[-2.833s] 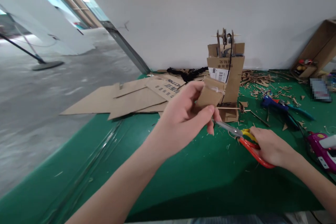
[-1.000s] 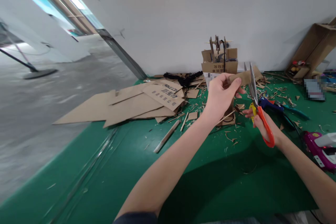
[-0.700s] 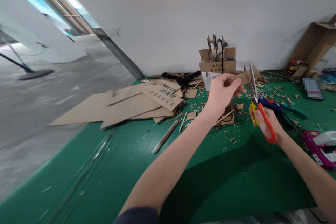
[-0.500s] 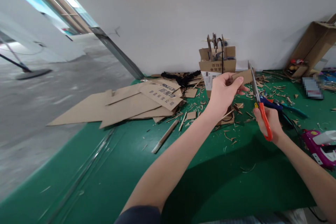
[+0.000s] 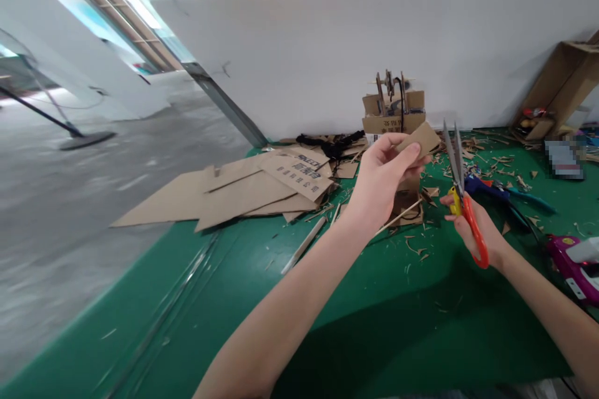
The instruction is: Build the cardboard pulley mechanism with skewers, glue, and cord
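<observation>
One small piece of cardboard (image 5: 425,139), plain tan, flat and tilted, is held up in front of the open-topped cardboard box (image 5: 390,126), toward its right side. The left hand (image 5: 381,177) pinches it between thumb and fingers. The right hand (image 5: 477,230), to the right of the box, grips one pair of scissors (image 5: 460,186) by its red and yellow handles, the two steel blades parted just beside the piece. Two uprights (image 5: 405,98) rise from the box; at least three larger cardboard sheets (image 5: 243,199) overlap to its left.
</observation>
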